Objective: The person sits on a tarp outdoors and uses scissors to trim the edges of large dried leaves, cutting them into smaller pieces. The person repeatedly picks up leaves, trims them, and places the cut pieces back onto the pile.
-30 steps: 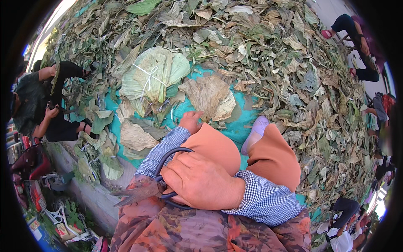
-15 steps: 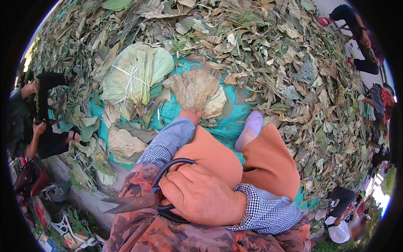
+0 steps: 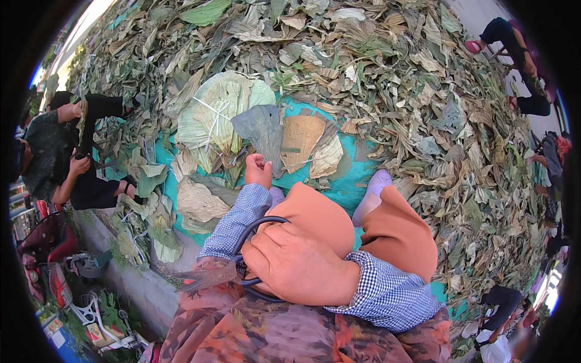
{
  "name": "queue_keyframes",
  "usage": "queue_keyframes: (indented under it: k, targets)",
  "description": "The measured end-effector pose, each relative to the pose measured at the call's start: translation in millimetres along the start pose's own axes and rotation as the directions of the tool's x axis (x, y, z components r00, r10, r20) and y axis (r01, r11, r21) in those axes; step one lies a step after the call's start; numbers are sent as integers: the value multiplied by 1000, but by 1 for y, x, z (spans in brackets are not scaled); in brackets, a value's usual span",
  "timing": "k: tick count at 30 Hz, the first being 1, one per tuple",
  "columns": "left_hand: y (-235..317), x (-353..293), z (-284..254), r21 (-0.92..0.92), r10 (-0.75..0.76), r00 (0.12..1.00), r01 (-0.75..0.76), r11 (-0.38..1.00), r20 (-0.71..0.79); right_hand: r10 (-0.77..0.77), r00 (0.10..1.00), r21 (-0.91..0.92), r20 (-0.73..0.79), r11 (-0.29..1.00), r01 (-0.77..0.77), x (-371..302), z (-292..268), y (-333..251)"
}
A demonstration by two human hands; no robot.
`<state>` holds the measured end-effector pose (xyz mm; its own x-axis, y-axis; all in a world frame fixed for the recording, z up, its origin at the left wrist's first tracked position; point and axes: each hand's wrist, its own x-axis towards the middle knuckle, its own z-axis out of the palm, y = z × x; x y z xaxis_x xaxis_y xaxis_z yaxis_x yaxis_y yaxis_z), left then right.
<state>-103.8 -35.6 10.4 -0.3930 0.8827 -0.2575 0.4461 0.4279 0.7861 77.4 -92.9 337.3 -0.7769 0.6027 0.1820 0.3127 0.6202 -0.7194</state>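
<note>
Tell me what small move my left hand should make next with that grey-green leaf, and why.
Probably draw the grey-green leaf back toward the shears. Your left hand pinches it by the stem end, lifted off the teal sheet, while your right hand grips the shears' handles down at your lap, blades pointing left and well short of the leaf.

One head-worn fisheye view looks steeply down, close over the lap (image 3: 339, 242), leaves (image 3: 387, 78) beyond.
</note>
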Motion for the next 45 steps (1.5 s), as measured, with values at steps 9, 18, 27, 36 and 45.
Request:
queue_keyframes:
  k: [9,18,27,36,45]
  targets:
    - [-47,-20,-90,-746,-424,896,193,637,-130,-36,997,54,-63,998,39,9,-1,-7]
    - [-154,-48,-145,-919,-810,573,374,124,123,-1,1000,13,22,1000,1,13,1,-17]
    - [-103,-47,-117,-102,-806,524,849,518,275,-14,1000,34,-5,999,14,15,3,-14]
    - [-46,-11,12,373,67,810,-340,863,583,78,995,234,-66,970,-61,12,-4,0]
    - [4,2,56,614,-189,599,-663,429,778,113,983,185,-147,979,-85,12,-6,19]
